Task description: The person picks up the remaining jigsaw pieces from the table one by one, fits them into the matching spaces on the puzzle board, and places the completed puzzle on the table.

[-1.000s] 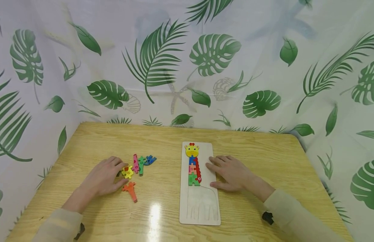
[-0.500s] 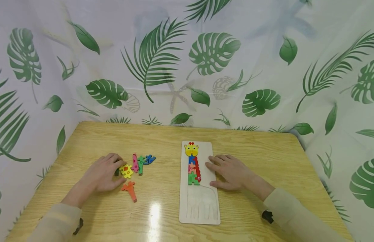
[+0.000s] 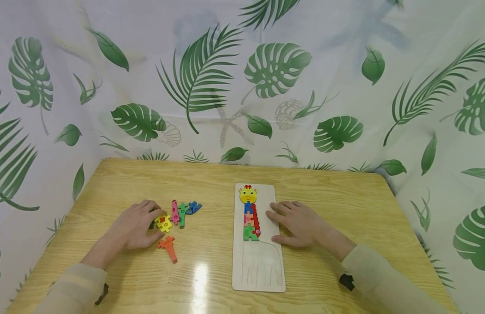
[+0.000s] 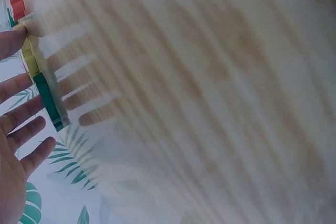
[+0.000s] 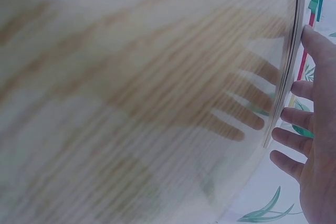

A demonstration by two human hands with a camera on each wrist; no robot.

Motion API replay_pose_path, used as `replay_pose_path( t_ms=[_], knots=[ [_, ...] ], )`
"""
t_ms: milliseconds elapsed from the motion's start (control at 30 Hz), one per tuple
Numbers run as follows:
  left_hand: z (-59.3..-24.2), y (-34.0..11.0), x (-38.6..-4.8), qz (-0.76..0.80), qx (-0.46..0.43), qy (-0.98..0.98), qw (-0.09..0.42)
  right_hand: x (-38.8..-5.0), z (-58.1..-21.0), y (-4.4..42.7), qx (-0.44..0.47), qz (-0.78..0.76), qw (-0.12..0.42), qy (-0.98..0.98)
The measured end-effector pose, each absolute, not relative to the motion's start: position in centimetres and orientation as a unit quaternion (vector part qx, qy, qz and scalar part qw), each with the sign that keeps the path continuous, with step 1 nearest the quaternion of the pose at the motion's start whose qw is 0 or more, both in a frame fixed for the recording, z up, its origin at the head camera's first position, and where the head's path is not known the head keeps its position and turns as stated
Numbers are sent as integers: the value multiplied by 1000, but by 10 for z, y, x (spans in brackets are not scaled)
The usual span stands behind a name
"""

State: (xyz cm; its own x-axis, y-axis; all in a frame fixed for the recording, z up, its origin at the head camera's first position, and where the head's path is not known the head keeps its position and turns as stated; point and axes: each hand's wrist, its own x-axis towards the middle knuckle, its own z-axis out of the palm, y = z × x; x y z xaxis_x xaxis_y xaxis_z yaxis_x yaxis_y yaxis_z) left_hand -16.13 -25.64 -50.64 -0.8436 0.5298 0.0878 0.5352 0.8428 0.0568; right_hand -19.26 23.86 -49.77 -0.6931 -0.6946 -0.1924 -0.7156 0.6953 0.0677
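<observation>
Hands [image 4: 11, 166] [image 5: 321, 140] partly outside both wrist views

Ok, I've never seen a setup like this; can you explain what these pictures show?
There's no machine: two bare hands work at a wooden table. The head picture comes from a camera worn on the person's head, looking forward and down. The other two come from cameras on the wrists, each showing its own hand at one edge, with blurry wood grain filling most of the frame.

The left hand is around a yellow puzzle piece; I can't tell whether it grips it. Pink, green, blue and orange puzzle pieces lie nearby. The right hand rests at the edge of a giraffe puzzle board, its upper part filled. Nothing is plainly lifted.
</observation>
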Motion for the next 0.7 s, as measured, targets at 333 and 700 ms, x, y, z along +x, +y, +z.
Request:
replay_pose_path(
  t_ms=[333, 700],
  knots=[
    [-505, -256, -162, -45, -268, -962, 27, -192, -499, 239, -383, 66, 74, 918],
    [-507, -255, -164, -48, -261, -964, 23, -192, -499, 239, -384, 65, 75, 918]
  ],
)
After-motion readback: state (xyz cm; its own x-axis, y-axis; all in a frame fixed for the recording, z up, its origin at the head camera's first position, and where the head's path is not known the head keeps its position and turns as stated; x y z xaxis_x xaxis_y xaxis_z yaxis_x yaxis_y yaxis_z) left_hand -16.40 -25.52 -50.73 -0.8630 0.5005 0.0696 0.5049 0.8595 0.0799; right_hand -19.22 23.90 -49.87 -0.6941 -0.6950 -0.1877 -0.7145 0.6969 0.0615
